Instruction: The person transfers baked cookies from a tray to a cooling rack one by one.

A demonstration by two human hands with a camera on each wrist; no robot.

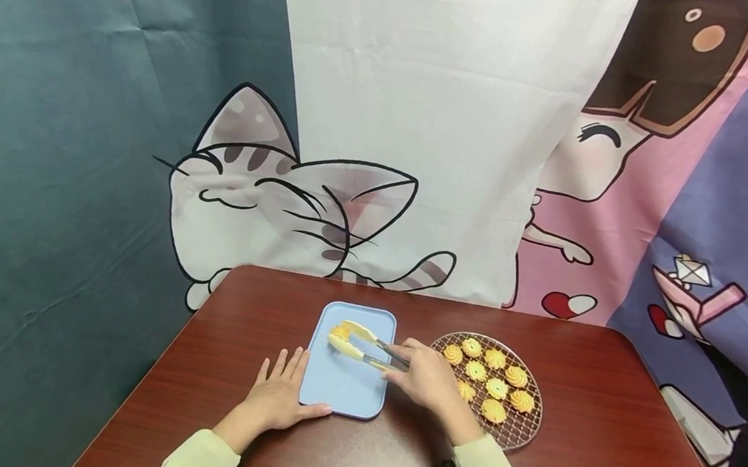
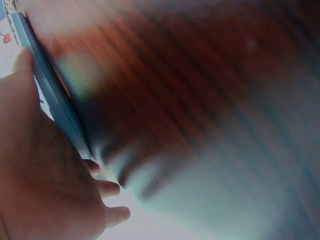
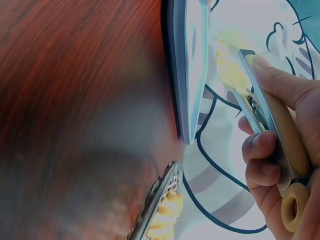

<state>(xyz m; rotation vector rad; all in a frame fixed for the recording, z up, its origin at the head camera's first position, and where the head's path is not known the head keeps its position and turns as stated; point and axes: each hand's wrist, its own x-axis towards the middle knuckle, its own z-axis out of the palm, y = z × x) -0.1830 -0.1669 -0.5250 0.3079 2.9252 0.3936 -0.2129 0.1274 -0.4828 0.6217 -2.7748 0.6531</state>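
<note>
My right hand [image 1: 431,378] grips a pair of tongs [image 1: 345,347] with cream tips and metal arms; the right wrist view shows fingers and thumb curled round its tan handle [image 3: 287,132]. Between the tips is a golden piped cookie [image 1: 340,332], over the far left part of a light blue tray [image 1: 346,394]. My left hand [image 1: 275,399] lies with straight, spread fingers at the tray's left side, its thumb along the near left corner. In the left wrist view that hand [image 2: 50,165] is beside the tray's dark-looking edge [image 2: 55,95].
Right of the tray, a round wire rack [image 1: 520,429] bears several golden cookies [image 1: 497,389], partly hidden by my right forearm. Both stand on a reddish-brown wooden table [image 1: 597,431]. Behind the table hangs a curtain [image 1: 450,121] printed with cartoon figures.
</note>
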